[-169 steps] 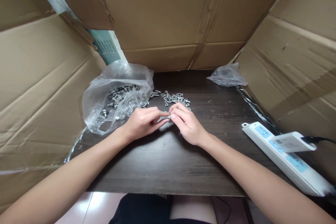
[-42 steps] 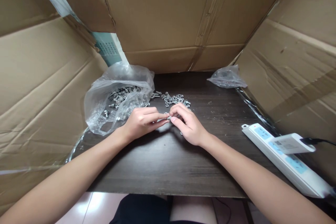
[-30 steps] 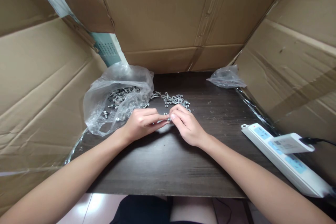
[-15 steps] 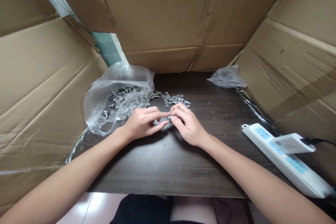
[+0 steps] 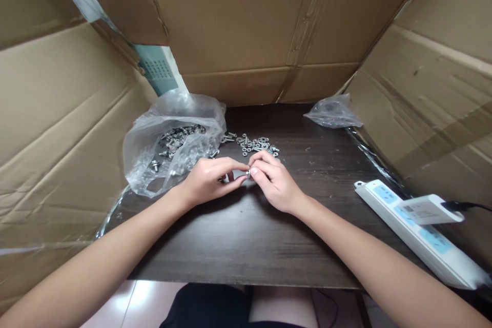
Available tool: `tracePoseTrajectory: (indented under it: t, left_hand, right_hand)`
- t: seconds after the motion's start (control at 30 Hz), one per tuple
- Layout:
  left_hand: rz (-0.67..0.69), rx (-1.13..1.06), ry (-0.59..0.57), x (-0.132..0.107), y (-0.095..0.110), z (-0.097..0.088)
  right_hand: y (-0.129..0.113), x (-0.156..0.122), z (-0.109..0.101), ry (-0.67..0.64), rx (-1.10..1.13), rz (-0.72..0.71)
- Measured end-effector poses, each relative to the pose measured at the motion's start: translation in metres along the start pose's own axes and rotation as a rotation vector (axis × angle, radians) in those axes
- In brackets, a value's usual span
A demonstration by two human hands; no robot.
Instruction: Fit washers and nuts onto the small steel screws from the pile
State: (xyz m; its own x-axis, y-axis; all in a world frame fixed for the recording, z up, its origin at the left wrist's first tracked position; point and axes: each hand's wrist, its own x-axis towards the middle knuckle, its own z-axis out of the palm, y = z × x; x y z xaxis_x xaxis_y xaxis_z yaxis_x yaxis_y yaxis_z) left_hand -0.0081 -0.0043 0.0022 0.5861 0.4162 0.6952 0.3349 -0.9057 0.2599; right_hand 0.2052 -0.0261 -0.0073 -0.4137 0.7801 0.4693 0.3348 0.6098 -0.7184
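Note:
My left hand (image 5: 210, 178) and my right hand (image 5: 273, 183) meet over the table, fingertip to fingertip. Between them is a small silver bolt (image 5: 248, 173), mostly hidden by the fingers; whether a nut or washer sits on it is hard to make out. My right thumb and forefinger pinch it from the right. From the left, my left thumb and forefinger close on its other end. Just behind the hands lies a loose pile of nuts, washers and bolts (image 5: 253, 146). A clear plastic bag (image 5: 134, 156) at the left holds many bolts with washers (image 5: 180, 139).
Another clear plastic bag (image 5: 333, 111) lies at the back right of the dark wooden table (image 5: 246, 251). A white power strip (image 5: 407, 230) with a plugged-in adapter (image 5: 428, 209) runs along the right side. Cardboard walls (image 5: 238, 20) enclose the table's back and sides.
My left thumb and forefinger have shifted slightly around the bolt, the forefinger bending a little more. The right hand keeps its pinch in nearly the same spot.

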Motion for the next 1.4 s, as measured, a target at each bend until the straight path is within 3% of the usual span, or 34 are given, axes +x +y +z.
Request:
tracePoseTrajectory:
  t: [0.47, 0.77, 1.4]
  left_hand:
    - [-0.037, -0.061, 0.026, -0.0003, 0.0023, 0.0009]
    - [-0.058, -0.044, -0.068, -0.0027, 0.0009, 0.0031]
    - [-0.023, -0.028, -0.036, -0.003, -0.0011, 0.0035]
  right_hand:
    - [-0.0046, -0.0001, -0.0026, -0.017, 0.04, 0.01]
    - [0.0016, -0.0021, 0.0043, -0.024, 0.037, -0.017]
    - [-0.0002, -0.001, 0.0017, -0.015, 0.017, 0.006]
